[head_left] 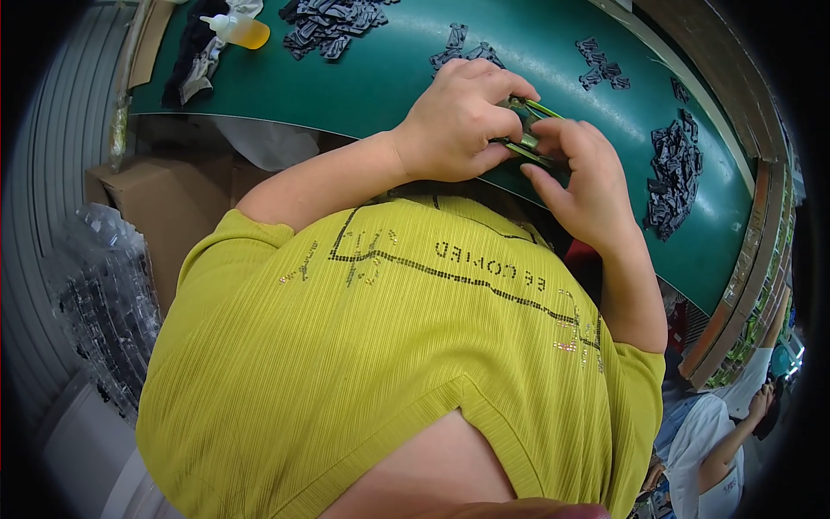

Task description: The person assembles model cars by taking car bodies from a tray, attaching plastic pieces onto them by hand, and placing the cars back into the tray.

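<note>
Over the near edge of the green tabletop (389,95), my two hands meet at a small green part with thin, bright green edges (529,140). My left hand (458,117) is closed on its left side, with the thumb below and the fingers curled above. From the right, my right hand (590,177) curves its thumb and fingers around the other end. Fingers hide much of the part, so its exact kind cannot be made out. Just beyond my left hand lie several small flat black pieces (484,54), partly covered by the knuckles.
More black pieces lie in a far-left pile (324,26), a small right group (601,67) and a right-hand heap (673,182). A bottle of orange liquid (246,32) stands by dark cloth (186,56). Cardboard (169,203) is lower left; another person (713,441) is lower right.
</note>
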{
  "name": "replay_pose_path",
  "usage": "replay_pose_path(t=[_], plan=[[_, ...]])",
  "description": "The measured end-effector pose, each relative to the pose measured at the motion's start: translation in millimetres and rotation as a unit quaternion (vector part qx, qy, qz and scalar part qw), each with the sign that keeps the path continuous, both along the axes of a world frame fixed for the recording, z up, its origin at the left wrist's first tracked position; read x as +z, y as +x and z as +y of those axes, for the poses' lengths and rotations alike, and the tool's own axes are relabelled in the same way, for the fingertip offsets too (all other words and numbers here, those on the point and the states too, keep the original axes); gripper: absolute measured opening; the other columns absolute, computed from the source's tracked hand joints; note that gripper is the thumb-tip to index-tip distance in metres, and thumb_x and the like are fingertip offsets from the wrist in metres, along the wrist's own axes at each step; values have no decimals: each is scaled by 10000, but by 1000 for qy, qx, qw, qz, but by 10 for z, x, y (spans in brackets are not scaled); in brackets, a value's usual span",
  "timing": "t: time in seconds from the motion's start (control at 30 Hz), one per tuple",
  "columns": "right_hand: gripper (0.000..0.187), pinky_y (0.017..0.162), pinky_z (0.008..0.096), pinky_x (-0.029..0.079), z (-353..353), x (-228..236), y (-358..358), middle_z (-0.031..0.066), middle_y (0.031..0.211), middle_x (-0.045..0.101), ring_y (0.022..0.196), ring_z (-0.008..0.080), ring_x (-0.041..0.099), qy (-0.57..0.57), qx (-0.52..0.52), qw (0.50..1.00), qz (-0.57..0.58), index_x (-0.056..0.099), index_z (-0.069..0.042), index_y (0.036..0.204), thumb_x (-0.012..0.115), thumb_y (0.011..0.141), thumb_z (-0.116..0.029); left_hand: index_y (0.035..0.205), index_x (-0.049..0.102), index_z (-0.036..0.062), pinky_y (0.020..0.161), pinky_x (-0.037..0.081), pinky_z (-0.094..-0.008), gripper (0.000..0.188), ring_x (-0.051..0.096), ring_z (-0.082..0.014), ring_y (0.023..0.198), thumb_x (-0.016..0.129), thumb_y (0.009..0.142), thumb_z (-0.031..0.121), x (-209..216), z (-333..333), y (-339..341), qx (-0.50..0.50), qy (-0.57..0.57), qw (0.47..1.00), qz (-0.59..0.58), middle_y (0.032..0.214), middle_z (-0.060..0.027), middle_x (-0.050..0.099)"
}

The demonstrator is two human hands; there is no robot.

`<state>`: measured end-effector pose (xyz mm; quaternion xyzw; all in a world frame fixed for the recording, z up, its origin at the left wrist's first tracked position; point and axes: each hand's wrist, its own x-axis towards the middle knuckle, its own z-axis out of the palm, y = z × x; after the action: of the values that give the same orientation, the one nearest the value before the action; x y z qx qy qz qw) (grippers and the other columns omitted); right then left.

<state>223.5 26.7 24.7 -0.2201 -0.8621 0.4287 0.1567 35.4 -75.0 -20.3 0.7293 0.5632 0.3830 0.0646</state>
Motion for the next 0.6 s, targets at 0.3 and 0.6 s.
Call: replay_pose_path(t=[0.3,0.6], plan=[[155,671,394,494,78,-149,-22,88,799,587,760,296,559,274,97,957,24,600,-56,735,751,712,-79,687,676,100,957,414,-440,80,580,-274,1066,747,652,98,96,75,105,-16,-1,998,69,1236,-51,650],[167,717,392,503,60,-162,74,84,846,605,832,297,575,255,116,960,3,644,-49,857,731,716,-26,706,692,94,936,431,-440,55,556,-281,1078,746,694,86,124,15,175,-11,-47,998,51,1262,-65,631]])
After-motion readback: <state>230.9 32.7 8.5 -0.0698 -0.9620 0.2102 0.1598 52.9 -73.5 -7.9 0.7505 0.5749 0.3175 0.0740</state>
